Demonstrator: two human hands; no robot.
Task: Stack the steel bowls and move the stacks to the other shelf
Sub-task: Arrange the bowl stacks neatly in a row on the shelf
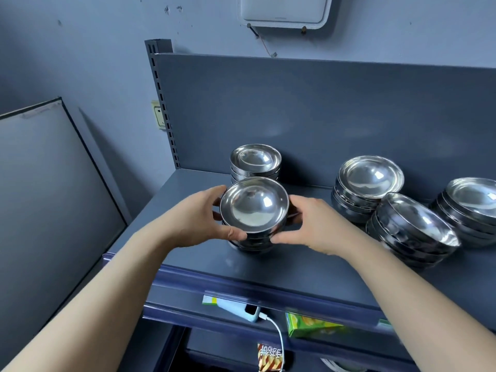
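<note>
two bare forearms reach in from the bottom edge. at their ends the left hand (204, 218) and the right hand (314, 226) grip a short stack of shiny round steel bowls (255, 210) from opposite sides, thumbs on the near wall and fingers curled round behind. the stack is at the left front of the dark blue-grey metal shelf (295, 267); we cannot tell whether it rests there or is just lifted.

we judge each bowl stiff and fairly light, but a nested stack gathers weight. polished steel is also slippery – the upper bowls could slide or rattle if tilted. so we would hold low, under the bottom bowl's curve, and keep the rims level.

just behind stands a second upright steel stack (255, 159), near enough to knock. to the right, well apart, are a taller stack (370, 178), a leaning stack (413, 224) and another stack (472, 200) at the frame edge. the back panel (322, 103) closes off the rear, and the raised front lip (241, 284) must be cleared – the open way out looks to be up and forward over it, or left past the shelf's end.
</note>
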